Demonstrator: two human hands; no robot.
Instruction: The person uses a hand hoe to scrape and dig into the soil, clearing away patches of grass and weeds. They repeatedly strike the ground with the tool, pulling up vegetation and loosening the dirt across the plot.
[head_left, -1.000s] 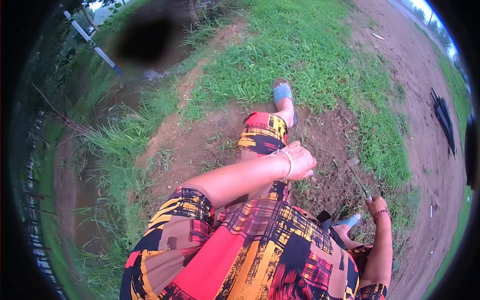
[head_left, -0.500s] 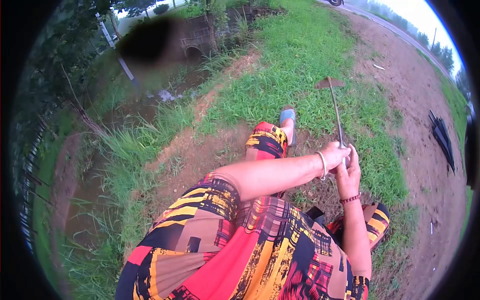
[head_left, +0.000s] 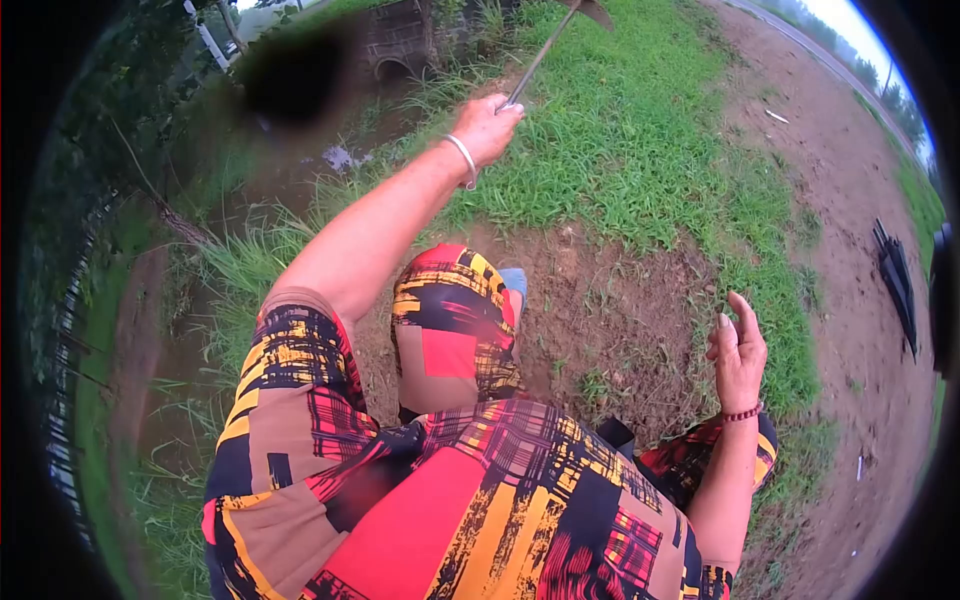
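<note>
My left hand [head_left: 486, 128], with a white bangle at the wrist, is closed round the end of the thin metal handle of a hoe [head_left: 543, 55]. The hoe points up and away, and its brown blade is partly cut off at the top edge of the view. At the right, my right hand [head_left: 738, 358], with a red bead bracelet, is raised over the grass edge. Its fingers are apart and slightly bent, with nothing in them. Bare soil with small weeds [head_left: 610, 330] lies between my hands.
Green grass [head_left: 620, 150] covers the bank ahead. Muddy water [head_left: 290, 185] and a leaning tree trunk [head_left: 180, 225] are at the left. A folded black umbrella [head_left: 897, 285] lies on the dirt path [head_left: 840, 200] at the right. My bent knee [head_left: 450, 330] is in front.
My right hand has let go of the hoe and moved slightly right. My left hand has swung the hoe up and to the left, away from my right hand.
</note>
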